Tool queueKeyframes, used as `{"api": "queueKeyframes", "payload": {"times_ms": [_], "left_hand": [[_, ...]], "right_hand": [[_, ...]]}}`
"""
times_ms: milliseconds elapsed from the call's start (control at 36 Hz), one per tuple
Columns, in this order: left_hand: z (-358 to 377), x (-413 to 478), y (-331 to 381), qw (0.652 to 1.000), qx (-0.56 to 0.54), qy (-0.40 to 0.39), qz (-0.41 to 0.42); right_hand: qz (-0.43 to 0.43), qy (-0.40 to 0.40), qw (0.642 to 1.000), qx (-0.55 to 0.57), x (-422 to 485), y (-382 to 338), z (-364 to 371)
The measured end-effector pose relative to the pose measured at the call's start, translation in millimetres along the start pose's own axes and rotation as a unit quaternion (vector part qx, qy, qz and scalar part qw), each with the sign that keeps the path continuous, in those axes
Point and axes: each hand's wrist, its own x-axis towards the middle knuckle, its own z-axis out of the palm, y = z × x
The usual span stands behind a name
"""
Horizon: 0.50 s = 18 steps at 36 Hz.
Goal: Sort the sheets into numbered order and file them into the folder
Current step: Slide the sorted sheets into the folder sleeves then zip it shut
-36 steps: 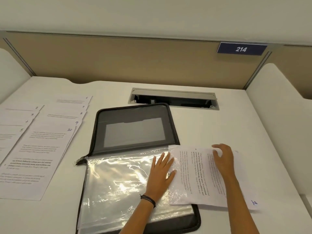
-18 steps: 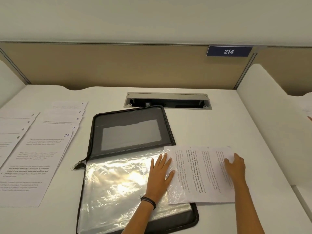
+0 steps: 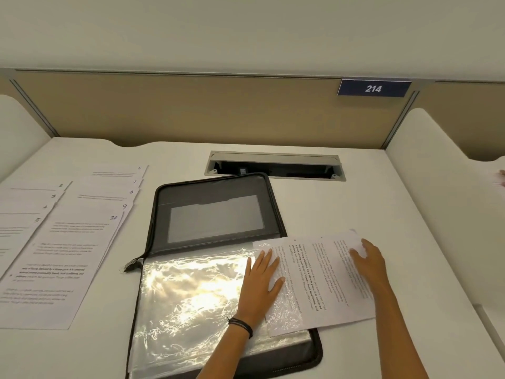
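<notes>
White desk (image 3: 341, 209): left hand (image 3: 259, 285) spread flat on crinkly clear sleeve (image 3: 191, 296); right hand (image 3: 370, 263) flat on printed sheet (image 3: 314, 269).

Premises: an office or study hall fitted out with numbered individual workstations. A white worktop (image 3: 341, 209) is closed at the back by a tan rear partition (image 3: 218, 110) framed in grey metal strips. A blue plate (image 3: 373, 88) at the top of that partition reads 214, which points to one seat among many. White side dividers (image 3: 437, 165) with rounded tops stand at left and right. A cable hatch (image 3: 274, 166) is recessed into the worktop near the partition, its lid raised over a dark tray. Printed sheets (image 3: 68, 242) with handwritten numbers and an open zip folder (image 3: 216, 212) lie on the surface, consistent with paperwork.
</notes>
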Motion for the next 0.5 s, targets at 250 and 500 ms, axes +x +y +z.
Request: {"api": "queueKeyframes", "payload": {"times_ms": [250, 500], "left_hand": [[-1, -1, 1, 1.000, -0.009, -0.005, -0.001], [-3, -2, 1, 0.999, 0.017, -0.029, -0.004]], "right_hand": [[0.031, 0.019, 0.999, -0.025, 7, 7, -1], [0.041, 0.039, 0.997, -0.046, 8, 13, -4]]}}
